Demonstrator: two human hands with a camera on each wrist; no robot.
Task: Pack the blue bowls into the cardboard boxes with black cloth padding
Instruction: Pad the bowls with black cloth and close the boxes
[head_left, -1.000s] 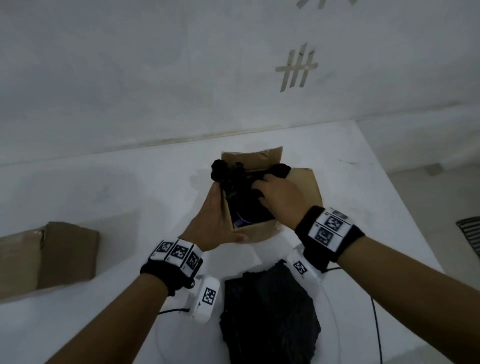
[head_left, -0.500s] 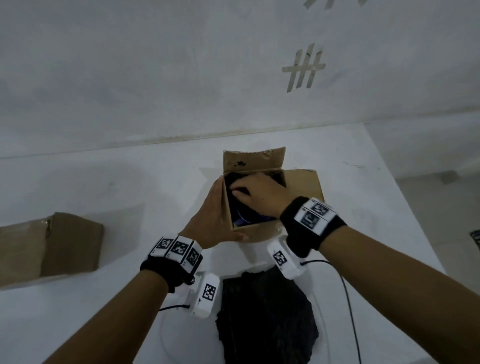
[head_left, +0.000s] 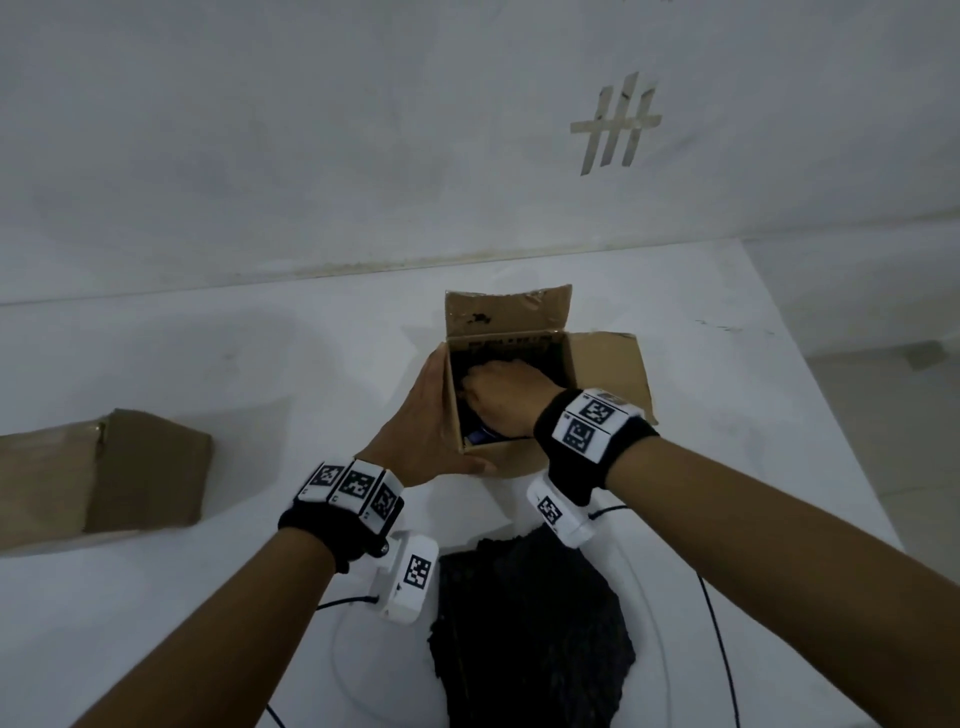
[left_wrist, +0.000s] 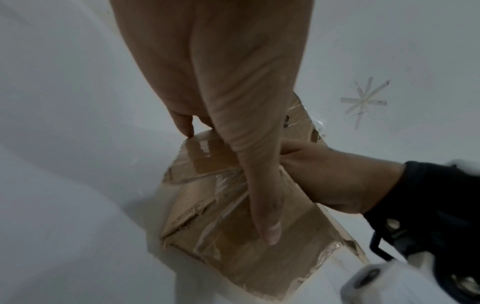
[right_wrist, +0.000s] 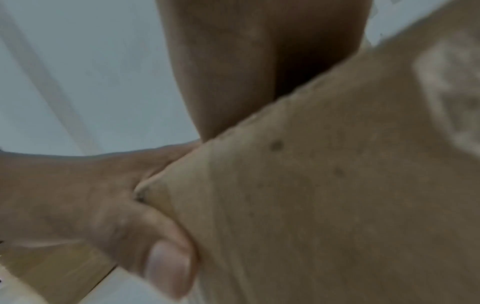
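Left hand (head_left: 423, 426): flat against the outer left wall of the open box (head_left: 608, 374), fingers straight and running up the wall, thumb hooked along the near bottom corner. It braces the box; nothing is clenched in it.
Left hand, wrist view: the fingers (left_wrist: 262, 185) lie stretched over taped cardboard (left_wrist: 228, 222), the longest reaching down the panel.
Right hand (head_left: 501, 400): reaching down inside the box, knuckles up, fingers bent and buried in black cloth (head_left: 540, 364). Whether they pinch the cloth or only press it cannot be told.
Right hand, wrist view: blurred; the palm (right_wrist: 233, 61) passes behind the box's cardboard edge, and the left thumb (right_wrist: 161, 265) presses the near wall.
Bowl (head_left: 480, 435): only a sliver of blue shows, in the bottom of the box just beneath the heel of the right hand, at the near-left corner.
Box flaps: the far flap stands upright beyond the right fingertips; the right flap is folded outward.
Spare cloth (head_left: 530, 639): a crumpled black heap on the table (head_left: 234, 364), near the person, between the two forearms.
Second box (head_left: 98, 478): lies well away to the left of the left hand.
Wall (head_left: 311, 130): tape strips (head_left: 615, 127) stuck in a hash shape.
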